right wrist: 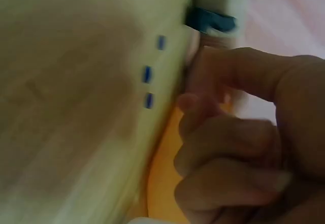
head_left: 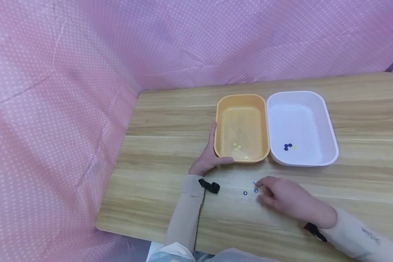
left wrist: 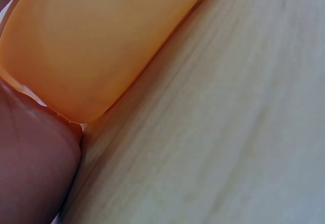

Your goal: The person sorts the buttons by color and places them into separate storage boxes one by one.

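My left hand (head_left: 209, 155) rests against the near-left corner of a yellow-orange plastic bin (head_left: 218, 109), thumb along the front wall and fingers along the left side. In the left wrist view, the palm sits right at the bin's outer wall (left wrist: 101, 41). Small yellow button-like discs (head_left: 236, 149) lie inside it. My right hand (head_left: 283, 194) hovers over the table with loosely bent fingers and nothing visible between them. Close by its fingertips lie three small blue button-like discs (head_left: 245, 193), seen edge-on in the right wrist view as blue discs (right wrist: 147, 74).
Against the orange bin's right side stands a white bin (head_left: 329, 131), with dark blue discs (head_left: 286, 145) and a yellow disc (head_left: 294, 146) inside. Both stand on a wood-grain table (head_left: 163, 145). Pink dotted cloth (head_left: 199, 43) hangs behind and left.
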The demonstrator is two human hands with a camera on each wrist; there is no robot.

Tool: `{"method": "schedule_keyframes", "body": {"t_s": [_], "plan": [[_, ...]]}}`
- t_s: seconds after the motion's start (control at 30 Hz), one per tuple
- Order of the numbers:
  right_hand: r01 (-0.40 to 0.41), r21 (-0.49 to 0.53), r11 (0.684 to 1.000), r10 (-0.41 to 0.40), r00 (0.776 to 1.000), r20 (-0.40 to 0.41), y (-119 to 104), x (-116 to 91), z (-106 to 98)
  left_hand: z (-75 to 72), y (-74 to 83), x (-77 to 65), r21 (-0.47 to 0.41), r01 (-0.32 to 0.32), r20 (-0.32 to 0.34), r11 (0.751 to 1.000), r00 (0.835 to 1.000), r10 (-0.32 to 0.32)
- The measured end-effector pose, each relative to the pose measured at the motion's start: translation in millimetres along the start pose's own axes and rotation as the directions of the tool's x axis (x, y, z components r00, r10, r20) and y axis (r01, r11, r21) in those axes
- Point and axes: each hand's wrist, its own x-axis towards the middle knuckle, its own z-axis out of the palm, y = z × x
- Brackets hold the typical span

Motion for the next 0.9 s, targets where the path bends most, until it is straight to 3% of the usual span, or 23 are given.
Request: {"method": "schedule_keyframes", "body": {"t_s": [0.1, 0.33, 0.57, 0.8, 0.9], "plan": [[0.043, -0.133, 0.990, -0.047, 0.999, -0.022, -1, 1, 10, 0.3, 1.0, -0.8, 0.012, 0.012, 0.001, 1.000, 1.000, -0.012], [0.097, -0.313, 0.945, -0.106, 0.994, -0.013, -2, 7, 17, 0.8, 3.7, -1.4, 0.027, 0.023, -0.005, 0.999, 1.000, -0.023], [0.131, -0.413, 0.901, -0.143, 0.990, 0.001, -5, 10, 19, -0.2, 1.6, -0.3, 0.004, 0.004, 0.004, 1.000, 1.000, -0.004], [0.199, -0.520, 0.831, -0.227, 0.974, 0.010, -4, 10, 22, -7.7, -26.2, 8.5, 0.030, -0.056, -0.035, 0.998, 0.998, 0.057], [0.202, -0.538, 0.819, -0.233, 0.972, 0.011, -3, 10, 23, -7.7, -26.7, 8.8, 0.026, -0.059, -0.031, 0.998, 0.998, 0.060]]}}
